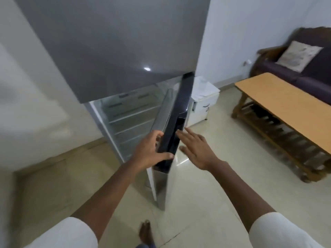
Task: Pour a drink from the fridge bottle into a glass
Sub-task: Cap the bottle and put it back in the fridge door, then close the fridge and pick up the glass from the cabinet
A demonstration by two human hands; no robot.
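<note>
A tall grey fridge (111,47) stands in front of me. Its lower door (176,111) is swung partly out, edge-on to me, dark on its outer face. My left hand (149,152) grips the door's edge, fingers curled around the inner side and thumb across the front. My right hand (194,149) hovers flat with spread fingers just right of the door's outer face, holding nothing. Inside the fridge I see pale shelves (129,111). No bottle or glass is in view.
A small white cabinet (204,102) stands right of the fridge. A wooden table (279,104) with a slatted lower shelf and a dark sofa (308,68) with a pale cushion fill the right side. My bare foot (146,231) rests on the cream tiled floor.
</note>
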